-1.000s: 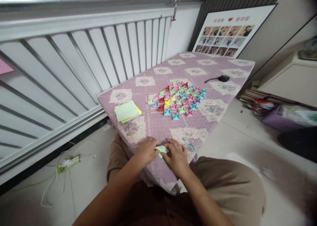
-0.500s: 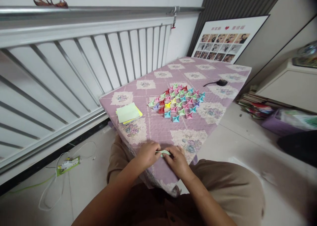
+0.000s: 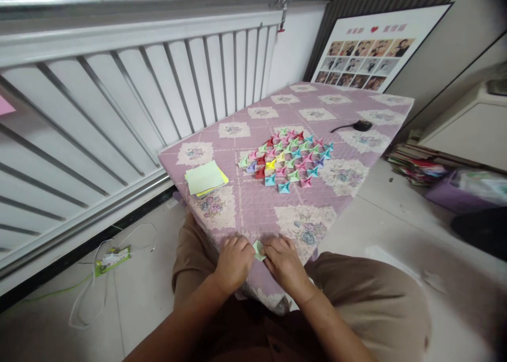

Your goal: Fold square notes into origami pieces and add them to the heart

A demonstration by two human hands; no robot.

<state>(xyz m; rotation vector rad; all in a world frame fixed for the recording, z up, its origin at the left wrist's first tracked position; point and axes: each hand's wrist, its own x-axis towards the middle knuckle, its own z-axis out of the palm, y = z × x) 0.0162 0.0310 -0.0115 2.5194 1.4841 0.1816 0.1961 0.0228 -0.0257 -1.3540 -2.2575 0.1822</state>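
A small folded piece of pale green paper (image 3: 259, 250) is between my two hands, close to the near corner of the table. My left hand (image 3: 234, 262) has its fingers curled and grips the paper's left edge. On the other side my right hand (image 3: 284, 262) is closed on its right edge; the fingertips partly cover the paper. Farther back on the cloth stand several small folded paper pieces (image 3: 284, 187) in blue, pink, green, red, yellow and purple, set out in rows. To their left lies a stack of paper sheets (image 3: 205, 177), pale green on top with yellow below.
A floral pink-purple tablecloth (image 3: 253, 214) covers the table. A black object with a cord (image 3: 362, 125) lies toward its far right. Along the left runs a white radiator (image 3: 174, 82). A power strip (image 3: 113, 259) with cables is on the floor; a framed photo board (image 3: 362, 50) leans at the back.
The green paper was held edge-up and bent; now it lies flatter, its folded face showing. Both hands have turned so their backs face up more. The camera view has shifted slightly.
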